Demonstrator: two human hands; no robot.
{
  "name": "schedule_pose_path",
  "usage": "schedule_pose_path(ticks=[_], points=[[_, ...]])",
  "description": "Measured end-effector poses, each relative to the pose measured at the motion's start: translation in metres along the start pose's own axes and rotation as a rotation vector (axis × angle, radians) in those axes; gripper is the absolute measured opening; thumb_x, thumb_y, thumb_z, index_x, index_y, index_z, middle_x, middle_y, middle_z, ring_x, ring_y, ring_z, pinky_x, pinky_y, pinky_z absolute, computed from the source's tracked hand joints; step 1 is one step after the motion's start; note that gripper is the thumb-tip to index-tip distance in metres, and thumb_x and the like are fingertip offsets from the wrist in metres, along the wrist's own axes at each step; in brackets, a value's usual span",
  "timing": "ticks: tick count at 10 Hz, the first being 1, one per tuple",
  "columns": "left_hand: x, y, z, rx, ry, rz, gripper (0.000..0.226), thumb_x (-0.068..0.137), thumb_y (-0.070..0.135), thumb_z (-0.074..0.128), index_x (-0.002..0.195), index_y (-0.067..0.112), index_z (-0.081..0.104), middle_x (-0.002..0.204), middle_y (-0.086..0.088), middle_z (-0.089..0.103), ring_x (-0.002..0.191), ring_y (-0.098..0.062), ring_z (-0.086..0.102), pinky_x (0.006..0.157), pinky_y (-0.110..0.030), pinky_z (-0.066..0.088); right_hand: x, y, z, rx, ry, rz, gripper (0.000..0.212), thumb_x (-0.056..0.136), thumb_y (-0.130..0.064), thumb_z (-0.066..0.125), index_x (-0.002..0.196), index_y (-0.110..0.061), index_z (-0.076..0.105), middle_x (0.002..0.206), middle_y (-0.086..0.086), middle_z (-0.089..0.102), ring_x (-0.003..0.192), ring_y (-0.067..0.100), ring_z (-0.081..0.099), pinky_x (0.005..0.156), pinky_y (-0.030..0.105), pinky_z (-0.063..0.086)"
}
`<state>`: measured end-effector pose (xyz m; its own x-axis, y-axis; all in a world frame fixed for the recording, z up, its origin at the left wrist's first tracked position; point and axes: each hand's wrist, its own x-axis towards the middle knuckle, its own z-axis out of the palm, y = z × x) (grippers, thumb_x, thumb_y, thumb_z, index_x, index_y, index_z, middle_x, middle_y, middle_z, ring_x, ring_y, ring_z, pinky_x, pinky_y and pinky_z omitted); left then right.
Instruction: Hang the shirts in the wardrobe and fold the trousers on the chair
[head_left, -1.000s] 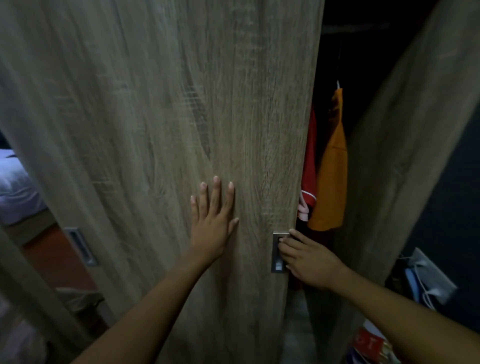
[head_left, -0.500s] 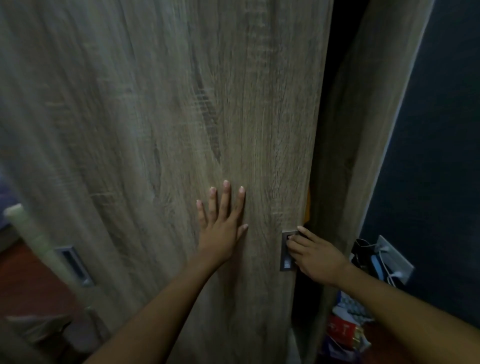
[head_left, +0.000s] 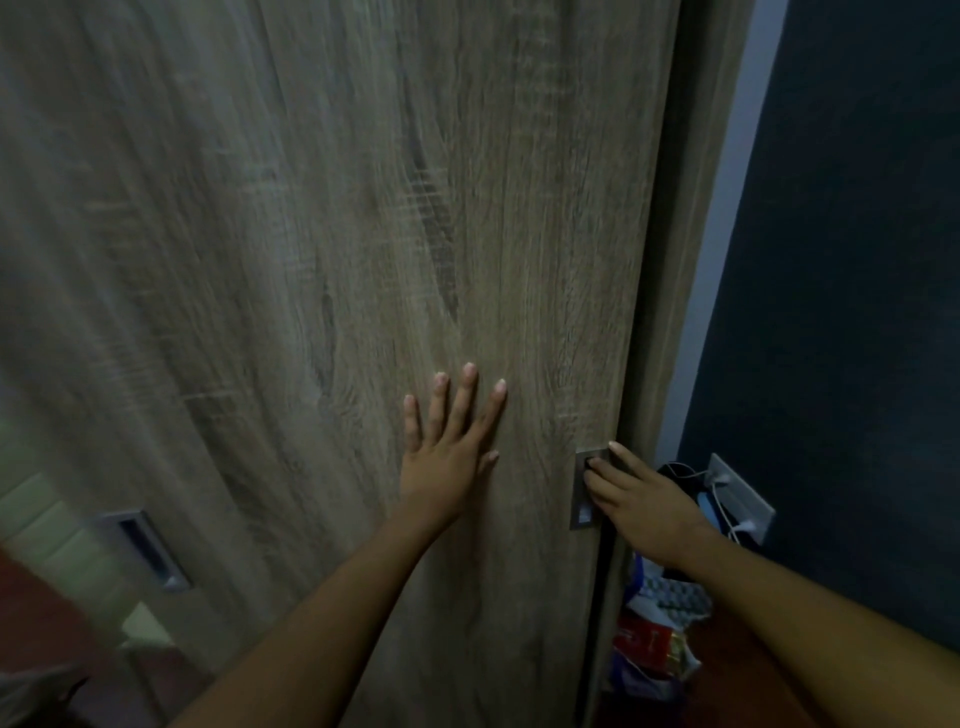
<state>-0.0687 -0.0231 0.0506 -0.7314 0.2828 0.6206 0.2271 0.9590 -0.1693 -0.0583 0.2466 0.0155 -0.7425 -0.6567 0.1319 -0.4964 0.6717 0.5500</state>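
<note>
The wardrobe's wood-grain sliding door (head_left: 363, 249) fills most of the view and reaches the wardrobe's right side panel (head_left: 696, 197); only a thin dark gap shows between them. My left hand (head_left: 447, 452) lies flat on the door, fingers straight and spread. My right hand (head_left: 644, 504) has its fingertips pressed into the recessed metal handle (head_left: 582, 512) at the door's right edge. The inside of the wardrobe is hidden. No shirts, trousers or chair are in view.
A second recessed handle (head_left: 148, 548) sits on the other door panel at lower left. A wall socket (head_left: 743, 493) with white cables hangs on the dark blue wall (head_left: 857, 260) at right. Bags and packets (head_left: 654, 634) lie on the floor beneath it.
The door has slid right and covered the opening; the red and orange shirts hanging inside are no longer visible. Both hands travelled right with the door.
</note>
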Motion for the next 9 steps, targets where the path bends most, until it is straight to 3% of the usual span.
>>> schedule_pose_path(ticks=[2, 4, 7, 8, 9], points=[[0.006, 0.016, 0.002, -0.007, -0.011, 0.016, 0.085, 0.088, 0.047, 0.055, 0.151, 0.030, 0.001, 0.157, -0.002, -0.022, 0.144, -0.030, -0.020, 0.112, -0.059, -0.006, -0.008, 0.007, -0.001, -0.103, -0.124, 0.052, 0.039, 0.073, -0.028, 0.072, 0.107, -0.009, 0.072, 0.117, 0.009, 0.064, 0.121, 0.031, 0.054, 0.118, 0.050, 0.001], [0.008, 0.023, 0.003, -0.025, -0.020, 0.002, 0.089, 0.087, 0.045, 0.057, 0.151, 0.028, -0.003, 0.156, -0.003, -0.024, 0.143, -0.031, -0.022, 0.110, -0.063, -0.003, -0.013, 0.007, 0.002, -0.205, -0.149, 0.022, 0.050, 0.098, -0.022, 0.036, 0.144, -0.003, 0.033, 0.152, 0.013, 0.026, 0.145, 0.032, 0.011, 0.108, 0.048, -0.021], [0.004, 0.037, -0.019, -0.040, -0.096, -0.028, 0.090, 0.088, 0.043, 0.054, 0.151, 0.026, -0.008, 0.155, -0.007, -0.026, 0.142, -0.033, -0.023, 0.113, -0.062, 0.000, -0.015, 0.003, -0.013, -0.140, -0.246, 0.056, 0.051, 0.100, -0.022, 0.031, 0.146, -0.002, 0.025, 0.154, 0.013, 0.019, 0.146, 0.031, 0.002, 0.108, 0.049, -0.020], [-0.013, 0.047, -0.034, -0.144, -0.195, -0.021, 0.081, 0.094, 0.036, 0.047, 0.151, 0.024, -0.009, 0.157, -0.008, -0.022, 0.144, -0.032, -0.019, 0.116, -0.052, 0.006, -0.012, -0.014, -0.022, -0.107, -0.354, 0.151, 0.050, 0.101, -0.025, 0.028, 0.147, -0.006, 0.023, 0.155, 0.012, 0.019, 0.146, 0.029, 0.003, 0.113, 0.049, -0.015], [-0.031, 0.044, -0.038, -0.223, -0.396, 0.050, 0.076, 0.096, 0.032, 0.044, 0.151, 0.019, -0.008, 0.157, -0.006, -0.019, 0.145, -0.030, -0.015, 0.119, -0.047, 0.010, -0.011, -0.036, -0.031, -0.035, -0.496, 0.136, 0.051, 0.100, -0.025, 0.032, 0.147, -0.007, 0.025, 0.154, 0.012, 0.021, 0.145, 0.029, 0.008, 0.117, 0.049, -0.007]])
